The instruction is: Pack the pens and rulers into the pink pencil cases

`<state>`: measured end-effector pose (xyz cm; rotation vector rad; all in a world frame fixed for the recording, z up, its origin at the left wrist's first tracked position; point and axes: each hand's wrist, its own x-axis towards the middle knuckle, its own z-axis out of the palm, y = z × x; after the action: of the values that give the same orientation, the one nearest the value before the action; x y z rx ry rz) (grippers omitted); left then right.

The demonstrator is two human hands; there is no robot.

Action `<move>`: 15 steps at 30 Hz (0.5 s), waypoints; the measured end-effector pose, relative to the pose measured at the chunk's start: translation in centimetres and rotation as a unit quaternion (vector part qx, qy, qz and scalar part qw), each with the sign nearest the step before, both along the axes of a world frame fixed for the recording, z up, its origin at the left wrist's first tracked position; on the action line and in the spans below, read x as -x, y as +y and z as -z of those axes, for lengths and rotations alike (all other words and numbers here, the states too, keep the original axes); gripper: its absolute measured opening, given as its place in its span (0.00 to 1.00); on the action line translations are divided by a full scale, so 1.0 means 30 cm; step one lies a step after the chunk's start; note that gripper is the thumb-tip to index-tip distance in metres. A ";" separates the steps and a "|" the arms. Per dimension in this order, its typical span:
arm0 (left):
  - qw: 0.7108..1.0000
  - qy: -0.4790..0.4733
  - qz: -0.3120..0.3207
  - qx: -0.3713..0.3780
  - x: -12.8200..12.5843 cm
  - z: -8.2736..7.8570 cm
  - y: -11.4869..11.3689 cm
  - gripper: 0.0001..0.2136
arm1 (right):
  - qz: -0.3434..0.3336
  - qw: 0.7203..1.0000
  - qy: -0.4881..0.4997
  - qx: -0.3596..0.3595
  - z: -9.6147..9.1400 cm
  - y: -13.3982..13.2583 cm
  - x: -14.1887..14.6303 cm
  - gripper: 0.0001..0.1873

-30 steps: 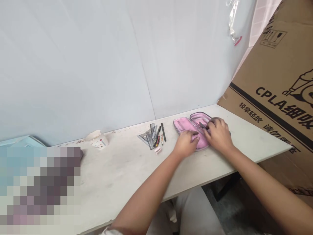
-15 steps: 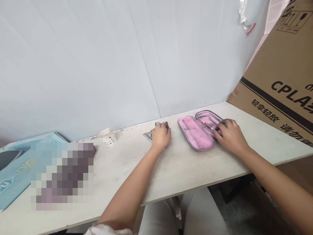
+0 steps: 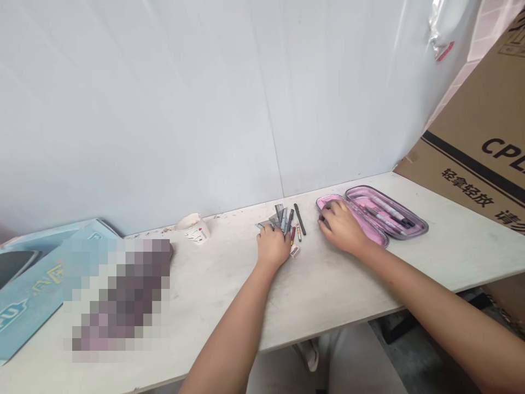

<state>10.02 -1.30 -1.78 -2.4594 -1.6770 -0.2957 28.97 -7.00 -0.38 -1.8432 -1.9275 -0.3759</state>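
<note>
Resting left fingers [image 3: 270, 232] on stationery [image 3: 285, 219], right fingers [image 3: 328, 210] curled on pink pencil case [image 3: 379, 208], white desk [image 3: 229, 290], pale wall [image 3: 164, 109]

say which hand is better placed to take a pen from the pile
Probably the left hand: it touches the pile of pens and grey rulers, while the right hand sits on the open pink pencil case.

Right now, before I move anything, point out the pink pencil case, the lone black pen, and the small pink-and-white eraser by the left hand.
pink pencil case [image 3: 425, 225], head view, grey rim at its right end
black pen [image 3: 299, 219], head view, middle of the barrel
small pink-and-white eraser [image 3: 295, 251], head view, its top face
</note>
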 end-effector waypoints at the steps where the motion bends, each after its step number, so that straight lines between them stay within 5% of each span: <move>1: 1.000 -0.004 0.002 -0.001 0.001 0.002 -0.002 0.20 | -0.005 1.000 0.002 0.013 0.002 0.016 0.030 0.16; 8: 0.998 -0.054 0.018 0.016 0.003 0.008 -0.022 0.20 | 0.002 0.994 -0.051 0.092 0.023 0.085 0.201 0.19; 15: 0.978 -0.204 0.026 0.037 0.001 -0.001 -0.014 0.15 | 0.043 0.997 -0.044 0.054 0.014 0.087 0.185 0.18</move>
<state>10.00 -1.71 -1.76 -2.6353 -1.7950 -0.8058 23.43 -4.39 -0.81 -2.0143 -1.9656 -0.3941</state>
